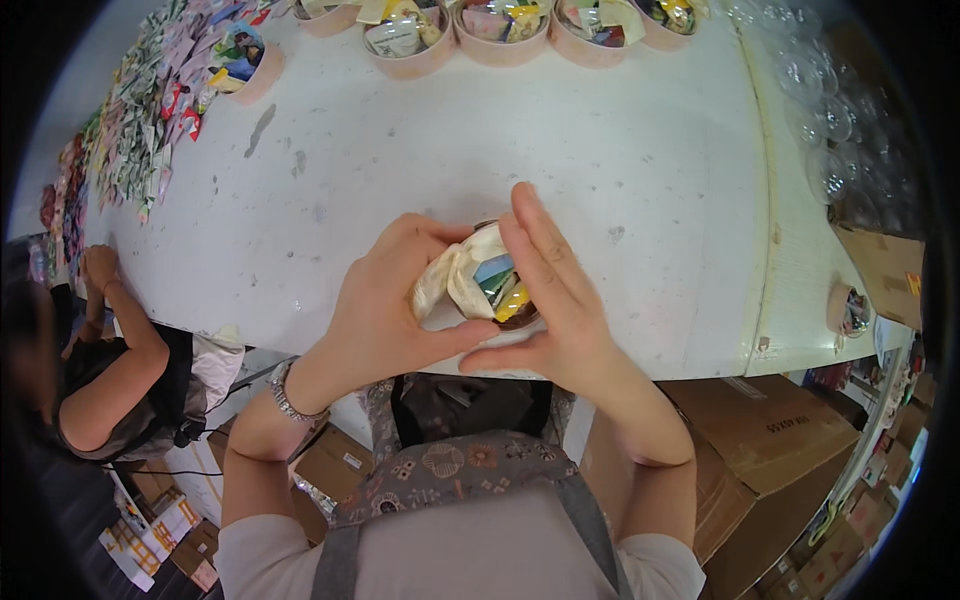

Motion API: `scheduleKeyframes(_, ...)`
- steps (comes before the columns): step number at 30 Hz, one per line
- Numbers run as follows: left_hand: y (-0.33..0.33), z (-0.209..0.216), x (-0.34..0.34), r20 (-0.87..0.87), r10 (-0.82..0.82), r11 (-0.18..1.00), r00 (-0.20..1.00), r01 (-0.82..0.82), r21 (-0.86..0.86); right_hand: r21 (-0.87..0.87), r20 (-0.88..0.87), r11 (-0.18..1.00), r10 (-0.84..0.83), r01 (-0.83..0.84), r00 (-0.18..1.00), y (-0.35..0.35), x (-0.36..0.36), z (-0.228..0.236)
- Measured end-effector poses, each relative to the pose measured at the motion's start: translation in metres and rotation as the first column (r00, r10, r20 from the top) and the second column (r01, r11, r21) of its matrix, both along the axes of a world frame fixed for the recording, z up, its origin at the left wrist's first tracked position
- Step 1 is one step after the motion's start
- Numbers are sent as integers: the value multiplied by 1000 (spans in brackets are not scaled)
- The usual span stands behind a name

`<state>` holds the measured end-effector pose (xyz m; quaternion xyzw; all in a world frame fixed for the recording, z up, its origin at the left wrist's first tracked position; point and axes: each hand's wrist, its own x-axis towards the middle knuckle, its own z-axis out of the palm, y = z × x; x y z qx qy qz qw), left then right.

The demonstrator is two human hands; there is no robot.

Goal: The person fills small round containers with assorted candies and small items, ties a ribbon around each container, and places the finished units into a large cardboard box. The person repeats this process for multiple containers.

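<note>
My left hand (385,290) curls around the left side of a small round tub (515,318), its thumb along the front. Against the right side rests my right hand (560,300), fingers stretched long and thumb held apart from them. Between the hands, a cream cloth ribbon (462,278) runs over the tub's top and left side. Small blue, green and yellow packets (495,280) show inside, under what looks like a clear cover. The tub sits at the near edge of the white table (400,150). My palms hide much of its wall.
Filled pink tubs (500,45) line the far edge, another (250,75) beside a heap of small packets (150,110). Clear plastic domes (815,110) pile at right. A co-worker (110,370) sits at left. Cardboard boxes (760,430) stand below the table at right.
</note>
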<state>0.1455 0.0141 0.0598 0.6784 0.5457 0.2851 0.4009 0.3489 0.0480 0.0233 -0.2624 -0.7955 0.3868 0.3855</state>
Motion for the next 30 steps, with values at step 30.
scheduleKeyframes(30, 20, -33, -19, 69, -194, 956, 978, 173, 237, -435, 28, 896, 116, -92, 993, 33, 22, -3)
